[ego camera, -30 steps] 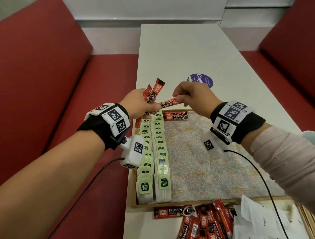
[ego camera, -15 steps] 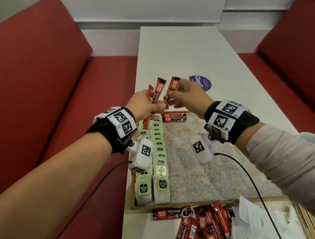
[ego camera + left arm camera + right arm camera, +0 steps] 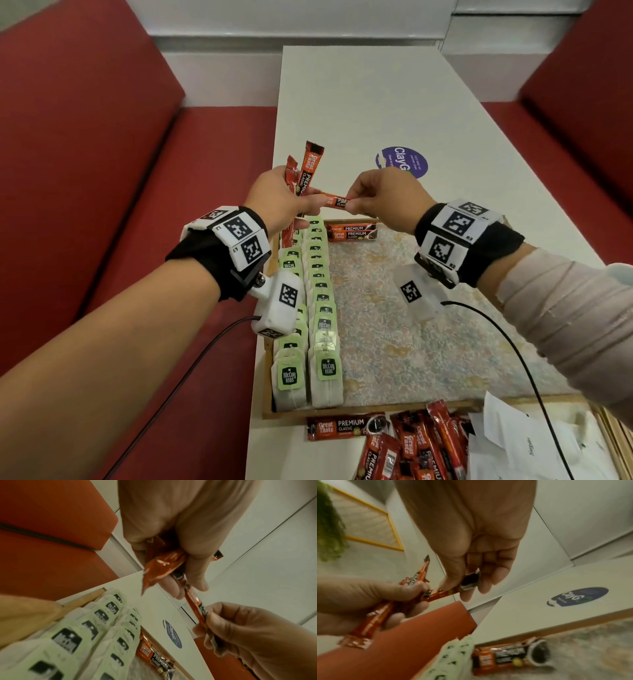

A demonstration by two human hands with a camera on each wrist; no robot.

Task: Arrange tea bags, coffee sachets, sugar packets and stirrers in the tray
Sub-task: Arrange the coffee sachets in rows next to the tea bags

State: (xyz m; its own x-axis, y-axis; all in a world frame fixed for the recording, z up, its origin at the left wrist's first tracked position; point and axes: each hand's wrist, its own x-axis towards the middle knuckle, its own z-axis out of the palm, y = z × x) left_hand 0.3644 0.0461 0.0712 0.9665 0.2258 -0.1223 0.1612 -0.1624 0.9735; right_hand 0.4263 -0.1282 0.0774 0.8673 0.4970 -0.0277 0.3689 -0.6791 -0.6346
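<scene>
My left hand [image 3: 281, 202] grips a small bunch of red coffee sachets [image 3: 308, 168] upright above the tray's far left corner. My right hand [image 3: 380, 198] pinches one end of a single coffee sachet [image 3: 337, 201] held level between both hands; its other end touches my left fingers [image 3: 197, 580]. The wooden tray [image 3: 363, 409] has a floral lining. Two rows of green-tagged tea bags [image 3: 318, 301] fill its left side. Two coffee sachets [image 3: 352, 232] lie along its far edge. In the right wrist view the pinched coffee sachet [image 3: 453, 589] runs from my thumb to the left hand [image 3: 385, 599].
Loose coffee sachets [image 3: 404, 442] and white paper packets [image 3: 520, 442] lie on the white table [image 3: 359, 102] in front of the tray. A purple round sticker [image 3: 407, 161] is beyond my hands. Red bench seats [image 3: 102, 171] flank the table.
The single sachet in my right hand stood upright half a second ago and now lies level between both hands, as it did a second ago. Both hands stay above the tray's far left corner.
</scene>
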